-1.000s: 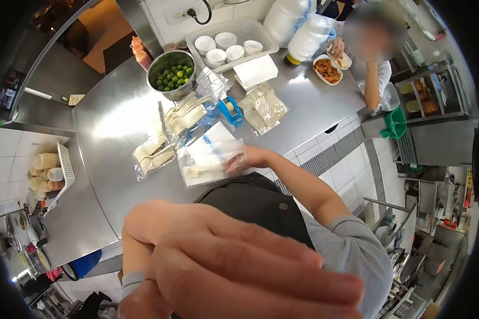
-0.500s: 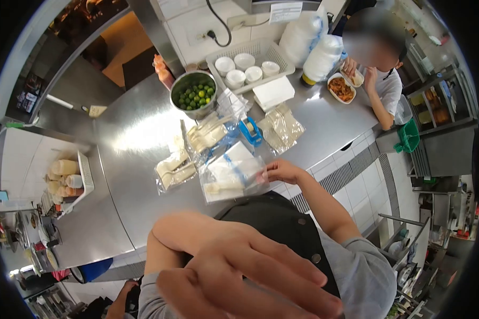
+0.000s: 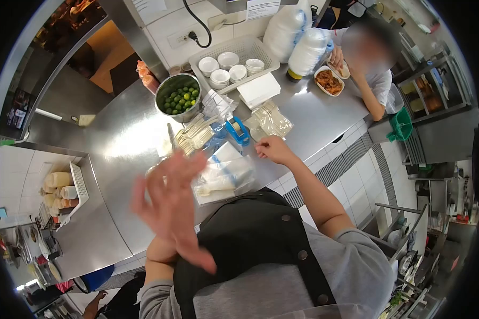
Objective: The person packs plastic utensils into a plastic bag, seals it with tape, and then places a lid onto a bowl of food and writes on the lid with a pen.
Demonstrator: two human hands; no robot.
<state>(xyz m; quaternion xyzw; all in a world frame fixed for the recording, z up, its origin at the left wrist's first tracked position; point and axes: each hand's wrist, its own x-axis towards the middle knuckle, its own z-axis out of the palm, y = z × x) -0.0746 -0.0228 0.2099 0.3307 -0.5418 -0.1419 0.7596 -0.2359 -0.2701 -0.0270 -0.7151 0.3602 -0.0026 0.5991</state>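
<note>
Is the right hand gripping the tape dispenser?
No, a visible gap separates the fingers of the right hand from the blue tape dispenser.

Round green limes lie in the round steel bowl, left of the rectangular white plastic basket.

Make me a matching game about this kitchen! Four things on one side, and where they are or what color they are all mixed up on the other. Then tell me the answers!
1. Round green fruits
2. Tape dispenser
3. Small white bowls
4. Black cord

A. In a basket
B. Plugged into the wall socket
C. In a metal bowl
D. Blue

Right pairs: 1-C, 2-D, 3-A, 4-B
</note>
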